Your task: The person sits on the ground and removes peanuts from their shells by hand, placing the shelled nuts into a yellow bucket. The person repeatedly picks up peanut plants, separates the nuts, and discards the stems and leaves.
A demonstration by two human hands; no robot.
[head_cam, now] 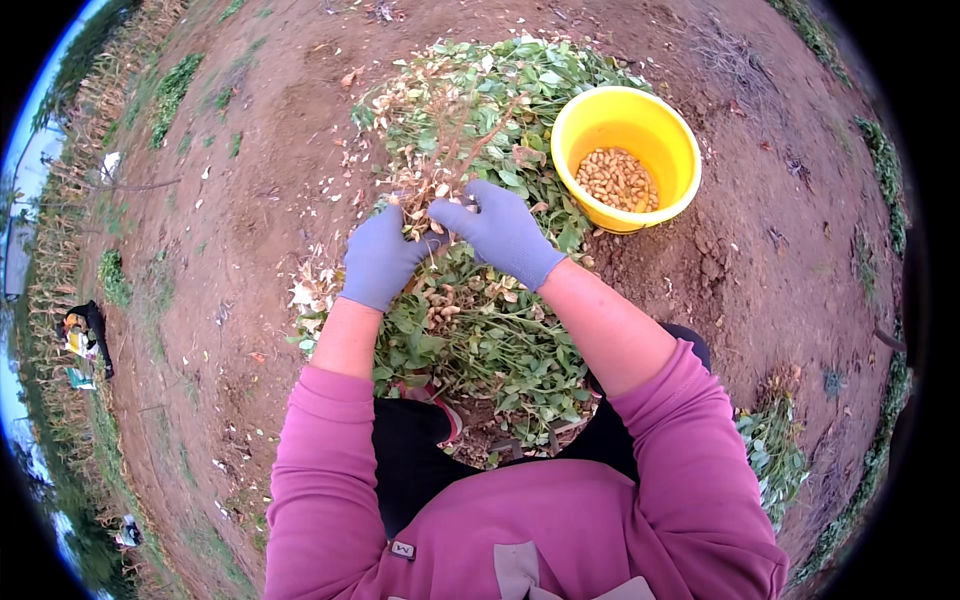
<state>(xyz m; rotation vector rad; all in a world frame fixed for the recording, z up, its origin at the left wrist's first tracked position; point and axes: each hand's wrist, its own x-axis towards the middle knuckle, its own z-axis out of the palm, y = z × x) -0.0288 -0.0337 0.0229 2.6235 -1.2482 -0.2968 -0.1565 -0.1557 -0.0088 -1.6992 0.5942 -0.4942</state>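
My left hand (381, 259), in a grey-purple knit glove, grips a cluster of dry peanut-plant roots and pods (427, 184). From the right, my gloved right hand (502, 234) closes its thumb and fingers on the same cluster; its fingertips are partly hidden. Thin brown roots stick up beyond both hands. Below them lies a heap of pulled peanut plants (495, 345) with green leaves, and several peanut pods (442, 307) show among the stems. A yellow bucket (682, 187) stands to the right, with loose peanuts (615, 180) covering its bottom.
More leafy peanut plants (517, 75) are piled beyond my hands, against the bucket. Another bundle of plants (776, 442) lies on the bare soil (225, 300) at my right. Dry stalks (67, 225) line the far left, where a dark bundle of belongings (90, 337) sits.
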